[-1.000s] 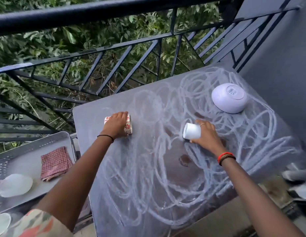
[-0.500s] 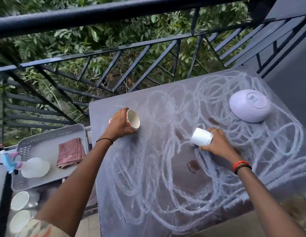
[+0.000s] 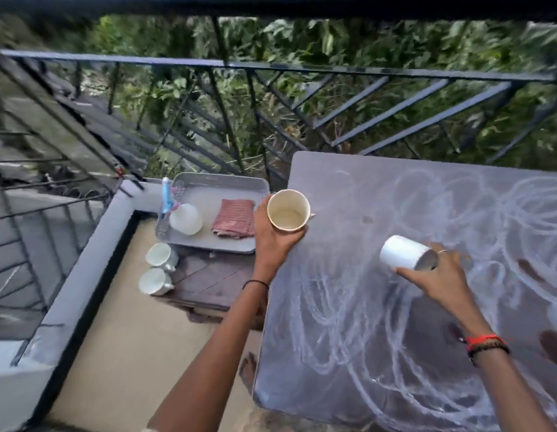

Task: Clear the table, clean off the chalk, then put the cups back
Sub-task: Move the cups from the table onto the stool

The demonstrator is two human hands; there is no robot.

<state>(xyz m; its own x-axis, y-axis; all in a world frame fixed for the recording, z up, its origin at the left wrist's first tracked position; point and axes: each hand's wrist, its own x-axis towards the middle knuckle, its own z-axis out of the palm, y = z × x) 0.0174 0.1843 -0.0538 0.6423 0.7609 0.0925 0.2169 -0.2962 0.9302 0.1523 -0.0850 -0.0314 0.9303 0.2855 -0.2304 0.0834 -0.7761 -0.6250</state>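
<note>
Both hands are busy and well apart over the table [image 3: 380,188], each with a cup of its own. The left hand [image 3: 271,244] is at the table's left edge, fingers and thumb wrapped from below round a paper cup [image 3: 288,213], its mouth turned up so the pale inside shows; a thin black band sits on that wrist. Further in over the tabletop, the right hand [image 3: 439,277] grips a white cup [image 3: 401,253] tipped on its side, base pointing toward the left edge, mouth tucked in against the palm. Whether it touches the surface, I can't tell. There's a ring on one finger, red and dark bands on the wrist. And the tabletop itself: chalk scribbles [image 3: 330,310] loop all over it, thick white swirls from the near edge out to the right side, with a few dark patches [image 3: 528,266] showing through to the right of the white cup. Off the table's left edge a grey tray [image 3: 214,182] sits lower down, holding a red checked cloth [image 3: 235,218], a round white dish [image 3: 186,219] and a spray bottle [image 3: 167,198] with a blue top. Nearer than the tray, also left of the table, two white mugs stand side by side on dark wood: the far mug [image 3: 160,255] and the near mug [image 3: 154,280]. Beyond the table's far edge runs a black railing [image 3: 364,71], green leaves behind it.
</note>
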